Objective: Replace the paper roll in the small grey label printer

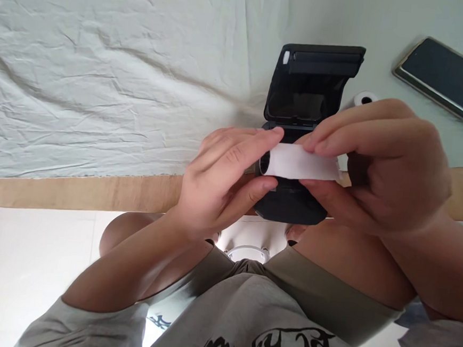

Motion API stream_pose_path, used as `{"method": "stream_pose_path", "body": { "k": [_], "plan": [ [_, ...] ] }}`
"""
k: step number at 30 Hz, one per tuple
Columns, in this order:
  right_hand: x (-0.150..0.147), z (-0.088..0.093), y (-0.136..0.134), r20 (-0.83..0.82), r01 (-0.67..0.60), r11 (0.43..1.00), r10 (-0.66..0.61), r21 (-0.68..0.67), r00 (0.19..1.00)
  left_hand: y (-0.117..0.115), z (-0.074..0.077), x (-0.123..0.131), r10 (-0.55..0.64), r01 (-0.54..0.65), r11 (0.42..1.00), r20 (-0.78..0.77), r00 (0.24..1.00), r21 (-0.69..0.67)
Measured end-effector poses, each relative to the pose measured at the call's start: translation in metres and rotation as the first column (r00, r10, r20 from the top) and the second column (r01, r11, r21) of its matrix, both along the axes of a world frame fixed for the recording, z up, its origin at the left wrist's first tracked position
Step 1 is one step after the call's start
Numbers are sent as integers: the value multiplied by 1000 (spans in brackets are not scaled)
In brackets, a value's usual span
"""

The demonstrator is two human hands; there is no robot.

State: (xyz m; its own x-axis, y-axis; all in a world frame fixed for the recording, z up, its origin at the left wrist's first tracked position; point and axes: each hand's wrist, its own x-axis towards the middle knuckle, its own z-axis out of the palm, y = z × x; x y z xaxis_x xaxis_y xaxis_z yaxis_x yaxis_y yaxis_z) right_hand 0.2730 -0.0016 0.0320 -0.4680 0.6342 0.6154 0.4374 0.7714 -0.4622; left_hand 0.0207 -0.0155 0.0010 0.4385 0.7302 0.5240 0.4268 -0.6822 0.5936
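A white strip of paper (302,162), curled round at its left end like a small roll, is held level between my two hands. My right hand (392,165) pinches it with the fingers on top and the thumb below. At its left end, the fingertips and thumb of my left hand (223,178) close on it from above and below. Directly under the paper is a black device that looks like a portable receipt printer (291,205). Its hinged lid (310,83) stands raised at the back. My hands and the paper hide most of the printer's inside.
Behind my right hand is a small white paper roll (364,97) with a dark core, partly covered. A phone (451,78) lies at the far right. Wrinkled pale cloth (122,79) covers the table, whose wooden front edge (94,192) runs close to my legs.
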Motion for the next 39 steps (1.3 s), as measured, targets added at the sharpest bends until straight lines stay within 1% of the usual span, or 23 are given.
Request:
{"method": "stream_pose_path", "body": {
  "k": [4,6,8,11,13,15,17,20,26,32,35,37,39],
  "plan": [
    [-3,2,-2,113,40,994,-51,97,992,0,1,0,20,-20,1000,-34,999,15],
    [-1,4,0,112,44,994,-56,101,992,0,0,1,6,-6,1000,-5,1000,24],
    [4,7,2,103,85,992,-95,91,990,0,-1,2,7,-7,1000,17,1000,-5],
    [13,11,5,157,210,969,-229,130,961,1,-1,3,54,-67,981,-76,996,-185],
    [17,10,6,190,241,958,-268,155,944,2,1,4,46,-89,957,-160,986,-276],
    [18,7,6,210,230,960,-260,159,942,3,4,6,4,-73,949,-220,976,-306],
    [17,2,5,227,198,967,-231,161,946,3,6,8,-21,-58,953,-255,967,-298],
    [15,-3,5,232,181,968,-219,171,948,2,7,10,-5,-74,956,-267,964,-283],
    [12,0,5,178,188,979,-199,77,964,2,8,11,-4,-74,957,-266,964,-281],
    [7,0,9,204,186,979,-198,81,959,2,9,12,2,-84,952,-271,963,-293],
    [7,-1,11,209,231,971,-239,63,948,1,8,12,4,-82,955,-265,964,-284],
    [7,-1,12,228,276,961,-272,14,935,1,7,12,1,-78,957,-267,964,-279],
    [8,1,12,245,290,955,-267,-64,932,2,7,11,-3,-73,960,-272,962,-272]
  ]
}}
